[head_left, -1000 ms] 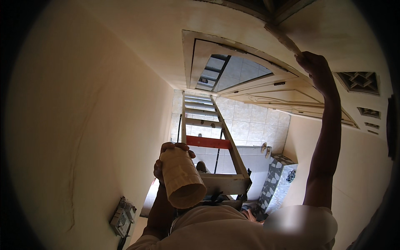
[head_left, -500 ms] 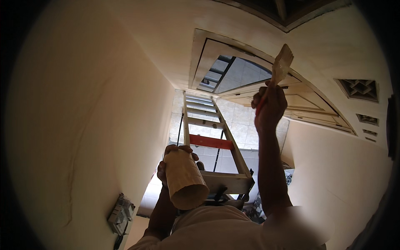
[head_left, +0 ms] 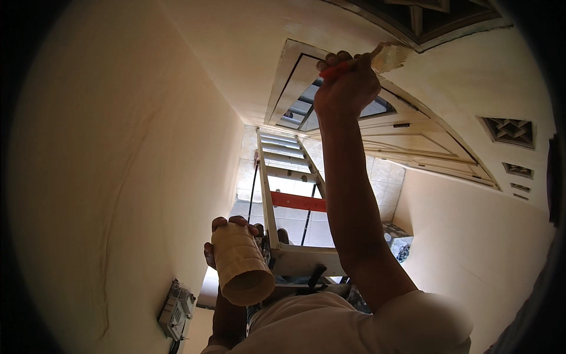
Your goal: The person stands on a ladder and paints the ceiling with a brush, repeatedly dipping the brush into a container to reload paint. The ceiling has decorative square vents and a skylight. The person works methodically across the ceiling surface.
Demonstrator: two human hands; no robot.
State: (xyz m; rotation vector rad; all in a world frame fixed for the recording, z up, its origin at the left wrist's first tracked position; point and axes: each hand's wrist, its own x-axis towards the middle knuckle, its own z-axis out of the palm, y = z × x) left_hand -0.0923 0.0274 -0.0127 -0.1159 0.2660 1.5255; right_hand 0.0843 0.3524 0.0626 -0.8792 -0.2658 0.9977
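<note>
In my right hand (head_left: 349, 91), raised high, is a paintbrush (head_left: 389, 57) with a red handle. Its cream-coloated bristles point right and lie at the wall (head_left: 454, 71) above the door, seemingly against it. My left hand (head_left: 237, 220) is lower, fingers wrapped round a cream cylindrical container (head_left: 240, 253). The container tilts so that its round open mouth shows; what is inside cannot be made out. My right forearm covers part of the door (head_left: 413, 138) and one side of the ladder.
A stepladder (head_left: 299, 202) with one red step stands below me on a tiled floor (head_left: 380, 177). A bare wall (head_left: 147, 165) rises at left, with an electrical box (head_left: 175, 312) low on it. Patterned vents (head_left: 508, 131) line the right wall; a dark-framed opening (head_left: 430, 17) is above.
My right hand has moved up and left, and the brush has turned from upright to pointing right, at the wall. My left hand and the container have shifted slightly left and down.
</note>
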